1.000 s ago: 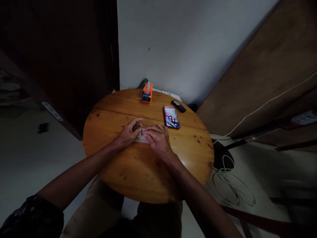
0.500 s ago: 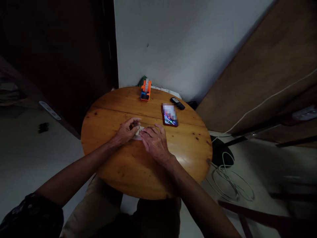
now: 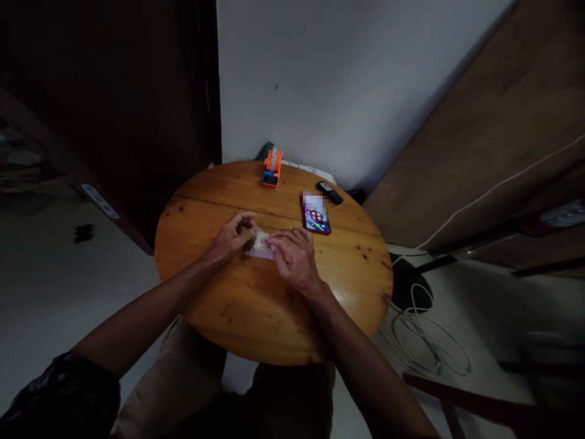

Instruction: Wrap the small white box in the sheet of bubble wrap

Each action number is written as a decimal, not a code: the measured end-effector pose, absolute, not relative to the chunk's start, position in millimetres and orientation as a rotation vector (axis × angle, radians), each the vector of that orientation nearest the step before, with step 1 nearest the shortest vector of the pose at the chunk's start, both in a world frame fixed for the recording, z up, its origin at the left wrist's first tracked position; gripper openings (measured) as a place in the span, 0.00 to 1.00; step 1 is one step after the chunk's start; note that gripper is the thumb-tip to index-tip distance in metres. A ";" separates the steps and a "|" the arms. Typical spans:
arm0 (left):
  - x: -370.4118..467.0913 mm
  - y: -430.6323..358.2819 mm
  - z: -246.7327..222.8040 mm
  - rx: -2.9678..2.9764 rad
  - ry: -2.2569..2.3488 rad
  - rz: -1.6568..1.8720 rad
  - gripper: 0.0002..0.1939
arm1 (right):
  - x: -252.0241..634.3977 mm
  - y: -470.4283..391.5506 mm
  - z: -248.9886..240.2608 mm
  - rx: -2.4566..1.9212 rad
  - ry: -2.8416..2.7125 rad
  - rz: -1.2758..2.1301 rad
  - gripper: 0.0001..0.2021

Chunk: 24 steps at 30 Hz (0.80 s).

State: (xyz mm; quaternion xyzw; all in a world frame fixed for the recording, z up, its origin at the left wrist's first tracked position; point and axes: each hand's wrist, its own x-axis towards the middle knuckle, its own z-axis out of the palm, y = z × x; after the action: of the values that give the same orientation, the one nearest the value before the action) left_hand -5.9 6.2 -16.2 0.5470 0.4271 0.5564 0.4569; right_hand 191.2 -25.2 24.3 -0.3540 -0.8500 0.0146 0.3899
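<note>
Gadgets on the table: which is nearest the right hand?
The phone with the red edge and lit screen; the black gadget lies beyond it, farther from the right hand.

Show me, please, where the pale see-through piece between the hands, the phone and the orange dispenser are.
Pale see-through piece (image 3: 259, 246), head view: middle of its uncovered part.
Phone (image 3: 315, 215), head view: middle of its lit screen.
Orange dispenser (image 3: 272, 169), head view: middle of its body.

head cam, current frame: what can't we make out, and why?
- Whitish item: contents unclear in head view; small, ends partly covered by left hand and right hand.
- Phone: upper screen pixelated in head view.
- Black device: markings too small in head view.
- Green thing: head view, partly behind tape dispenser.
</note>
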 end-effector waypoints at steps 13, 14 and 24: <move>-14.6 13.3 -15.3 1.299 1.163 1.486 0.19 | 205.6 -13.5 24.7 -1.031 -1.898 0.101 0.09; -15.1 13.5 -14.6 1.291 1.171 1.483 0.18 | 206.6 -12.3 24.5 -1.037 -1.873 0.129 0.09; -15.0 7.7 -6.5 1.260 1.180 1.431 0.16 | 207.5 -12.9 25.9 -0.933 -2.071 0.454 0.12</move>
State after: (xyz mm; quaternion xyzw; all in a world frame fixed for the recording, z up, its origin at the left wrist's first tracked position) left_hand -15.0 7.7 -6.5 0.5059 0.4740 0.5748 0.4346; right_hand 207.5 -12.9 25.9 -0.3691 -0.8189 0.1796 0.4011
